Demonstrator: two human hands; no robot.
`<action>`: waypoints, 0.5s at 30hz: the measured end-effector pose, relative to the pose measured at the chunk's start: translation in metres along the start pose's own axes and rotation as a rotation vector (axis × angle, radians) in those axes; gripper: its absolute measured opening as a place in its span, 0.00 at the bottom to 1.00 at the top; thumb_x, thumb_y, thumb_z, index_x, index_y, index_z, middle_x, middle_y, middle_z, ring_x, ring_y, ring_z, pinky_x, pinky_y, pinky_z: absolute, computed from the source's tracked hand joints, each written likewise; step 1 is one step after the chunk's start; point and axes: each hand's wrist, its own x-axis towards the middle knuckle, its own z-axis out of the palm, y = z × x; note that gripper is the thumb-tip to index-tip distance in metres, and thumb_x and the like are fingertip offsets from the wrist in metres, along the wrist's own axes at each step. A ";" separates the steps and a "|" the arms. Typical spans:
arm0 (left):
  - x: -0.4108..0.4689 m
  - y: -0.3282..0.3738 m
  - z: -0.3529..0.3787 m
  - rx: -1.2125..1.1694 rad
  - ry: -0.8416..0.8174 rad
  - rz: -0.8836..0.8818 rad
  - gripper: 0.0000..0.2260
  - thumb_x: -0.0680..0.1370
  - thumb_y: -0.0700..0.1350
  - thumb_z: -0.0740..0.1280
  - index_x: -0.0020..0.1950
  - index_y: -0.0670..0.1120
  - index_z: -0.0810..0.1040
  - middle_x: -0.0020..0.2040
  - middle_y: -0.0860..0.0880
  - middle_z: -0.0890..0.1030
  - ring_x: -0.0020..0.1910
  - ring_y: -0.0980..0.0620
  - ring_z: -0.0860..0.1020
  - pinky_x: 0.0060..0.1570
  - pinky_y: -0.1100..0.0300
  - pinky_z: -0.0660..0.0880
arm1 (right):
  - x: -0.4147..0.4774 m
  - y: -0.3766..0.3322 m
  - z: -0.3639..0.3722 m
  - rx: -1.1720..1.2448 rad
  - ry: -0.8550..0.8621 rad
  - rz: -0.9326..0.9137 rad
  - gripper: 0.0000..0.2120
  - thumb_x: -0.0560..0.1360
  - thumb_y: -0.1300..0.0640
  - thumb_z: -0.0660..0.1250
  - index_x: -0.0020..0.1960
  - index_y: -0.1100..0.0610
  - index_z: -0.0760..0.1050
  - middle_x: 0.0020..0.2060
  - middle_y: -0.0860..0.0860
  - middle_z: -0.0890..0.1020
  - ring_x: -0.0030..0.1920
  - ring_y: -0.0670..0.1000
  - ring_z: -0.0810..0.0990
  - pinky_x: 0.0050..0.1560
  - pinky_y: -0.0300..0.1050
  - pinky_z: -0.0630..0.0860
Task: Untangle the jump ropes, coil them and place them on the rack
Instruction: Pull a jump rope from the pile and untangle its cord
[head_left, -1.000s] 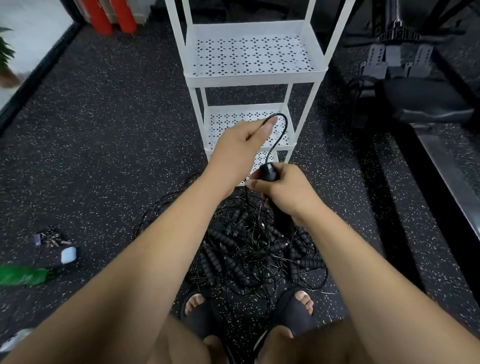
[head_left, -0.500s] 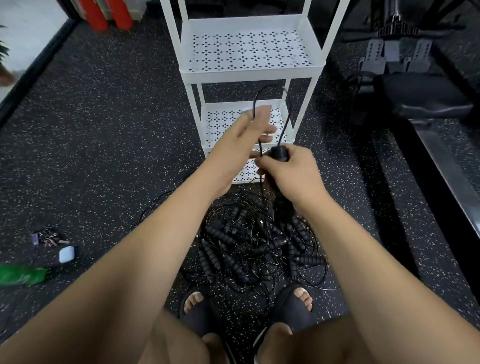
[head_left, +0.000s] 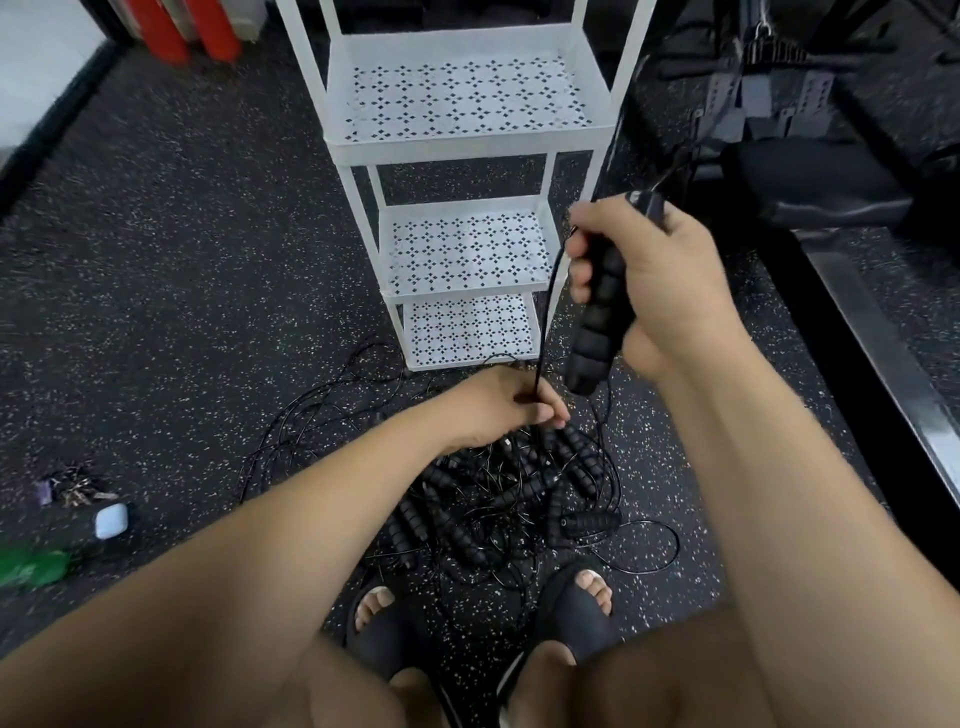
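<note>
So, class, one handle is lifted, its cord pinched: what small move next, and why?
Probably slide the left hand along the cord toward the pile to free it: the cord runs from the handle in the right hand into that pile.

We see a black floor (head_left: 182, 234) with pale specks. At the top left stand two red posts (head_left: 213, 28). On the right is a black bench (head_left: 810, 176) beside a grey metal rail (head_left: 872, 343).
</note>
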 end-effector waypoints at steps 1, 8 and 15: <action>0.001 -0.003 -0.001 0.046 0.019 -0.012 0.06 0.85 0.51 0.70 0.58 0.56 0.86 0.52 0.61 0.88 0.57 0.63 0.84 0.67 0.59 0.74 | 0.000 -0.001 -0.003 0.016 0.010 -0.006 0.07 0.79 0.63 0.74 0.47 0.57 0.77 0.35 0.54 0.82 0.30 0.50 0.76 0.32 0.43 0.73; -0.002 -0.017 -0.029 0.169 0.187 -0.030 0.11 0.85 0.58 0.66 0.59 0.56 0.86 0.46 0.49 0.89 0.34 0.46 0.78 0.38 0.50 0.79 | 0.006 0.009 -0.027 0.058 0.097 0.025 0.05 0.79 0.61 0.76 0.50 0.56 0.79 0.38 0.54 0.83 0.32 0.49 0.76 0.32 0.42 0.74; -0.021 0.006 -0.055 0.129 0.301 0.005 0.12 0.86 0.57 0.63 0.49 0.59 0.84 0.43 0.62 0.87 0.39 0.41 0.82 0.41 0.52 0.80 | 0.005 0.045 -0.018 -0.151 -0.014 0.232 0.10 0.76 0.61 0.79 0.55 0.61 0.82 0.37 0.52 0.85 0.31 0.49 0.77 0.31 0.43 0.77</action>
